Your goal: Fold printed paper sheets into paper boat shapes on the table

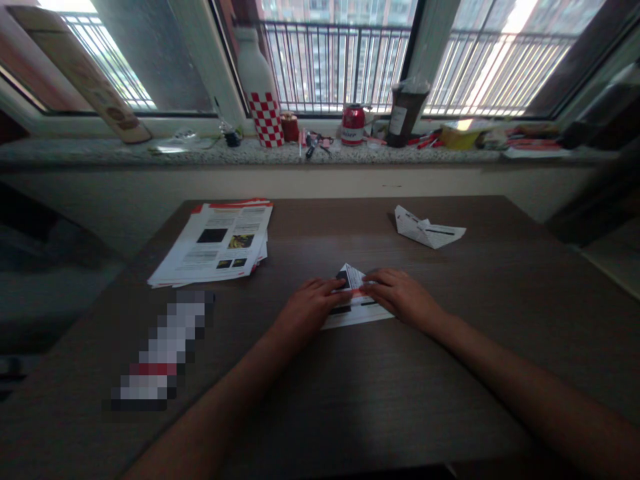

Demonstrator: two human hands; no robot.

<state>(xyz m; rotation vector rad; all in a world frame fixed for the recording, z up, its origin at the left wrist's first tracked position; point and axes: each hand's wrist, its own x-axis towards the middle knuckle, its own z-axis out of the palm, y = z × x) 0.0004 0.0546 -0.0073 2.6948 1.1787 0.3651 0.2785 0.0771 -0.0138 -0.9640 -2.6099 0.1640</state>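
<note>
A sheet of printed paper [373,313], folded to a peak at the top with a wide strip along the bottom, lies flat on the table. My left hand [313,303] rests over its left side, fingers stretched toward the middle. On the right side lies my right hand [400,297], its fingers extended across the paper's slanted edge. Both hands are open and press down from above; their thumbs are mostly hidden. Beyond my right hand, a folded paper boat [430,228] sits near the table's far edge.
At the back left of the brown table [320,393] is a stack of printed sheets [215,230]. A pixelated object [163,350] lies before it. The windowsill holds a checkered bottle [265,113], a red can [353,125], a dark cup [404,113] and several small items.
</note>
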